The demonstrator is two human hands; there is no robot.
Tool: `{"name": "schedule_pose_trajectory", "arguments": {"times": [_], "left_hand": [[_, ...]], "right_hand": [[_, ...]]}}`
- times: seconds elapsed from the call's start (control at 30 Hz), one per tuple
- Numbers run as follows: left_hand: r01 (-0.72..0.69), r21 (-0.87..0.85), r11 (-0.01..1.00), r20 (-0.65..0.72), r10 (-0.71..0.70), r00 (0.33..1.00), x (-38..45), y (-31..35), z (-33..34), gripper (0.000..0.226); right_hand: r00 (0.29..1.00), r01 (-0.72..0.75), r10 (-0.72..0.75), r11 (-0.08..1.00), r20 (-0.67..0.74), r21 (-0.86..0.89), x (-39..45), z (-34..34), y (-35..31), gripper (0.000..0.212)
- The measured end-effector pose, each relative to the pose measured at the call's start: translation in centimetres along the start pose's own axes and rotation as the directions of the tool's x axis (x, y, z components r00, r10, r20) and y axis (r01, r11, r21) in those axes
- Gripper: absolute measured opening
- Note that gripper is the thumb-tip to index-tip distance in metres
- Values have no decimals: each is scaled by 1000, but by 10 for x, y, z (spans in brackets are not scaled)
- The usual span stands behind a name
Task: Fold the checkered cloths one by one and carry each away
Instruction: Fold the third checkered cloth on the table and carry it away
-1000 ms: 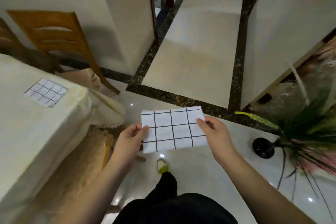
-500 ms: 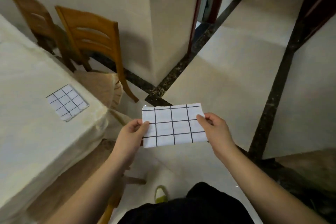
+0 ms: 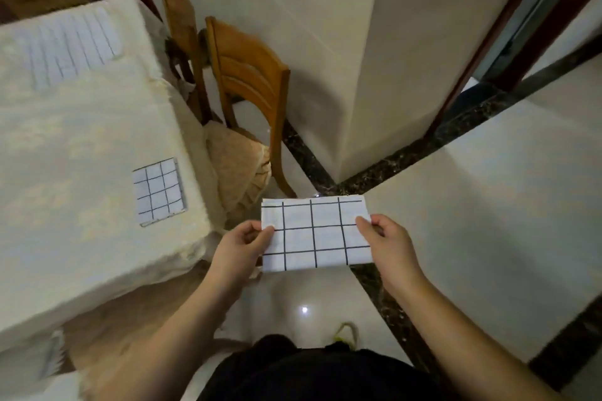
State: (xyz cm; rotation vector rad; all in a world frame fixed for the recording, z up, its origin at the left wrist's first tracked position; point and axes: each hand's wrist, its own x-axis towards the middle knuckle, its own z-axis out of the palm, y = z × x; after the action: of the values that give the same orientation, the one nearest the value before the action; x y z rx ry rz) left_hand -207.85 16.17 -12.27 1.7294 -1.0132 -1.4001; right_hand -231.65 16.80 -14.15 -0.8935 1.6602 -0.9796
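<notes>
The folded cloth (image 3: pixel 316 234) is held in the air beside the worktop (image 3: pixel 81 140), pinched at each short edge by the left hand (image 3: pixel 242 246) and right hand (image 3: pixel 387 249). The folds may be lost if either pinch slackens.

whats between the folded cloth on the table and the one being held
In the head view, the table's covered edge and the cushioned seat of the nearer wooden chair lie between the small folded cloth and the held cloth.
</notes>
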Motion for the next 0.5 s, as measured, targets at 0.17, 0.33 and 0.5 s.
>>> {"name": "schedule_pose_trajectory", "arguments": {"times": [0.17,0.33,0.5], "left_hand": [[18,-115,993,-115,-31,993,25,14,-7,4],[51,-197,979,-209,-92,974,56,15,-37,8],[66,-235,970,-297,-136,945,96,7,-75,13]], "right_hand": [[989,23,-16,999,150,-48,54,15,-28,13],[956,74,-40,992,290,-104,103,63,-60,12],[920,101,-17,975,391,-196,155,131,-80,12]]}}
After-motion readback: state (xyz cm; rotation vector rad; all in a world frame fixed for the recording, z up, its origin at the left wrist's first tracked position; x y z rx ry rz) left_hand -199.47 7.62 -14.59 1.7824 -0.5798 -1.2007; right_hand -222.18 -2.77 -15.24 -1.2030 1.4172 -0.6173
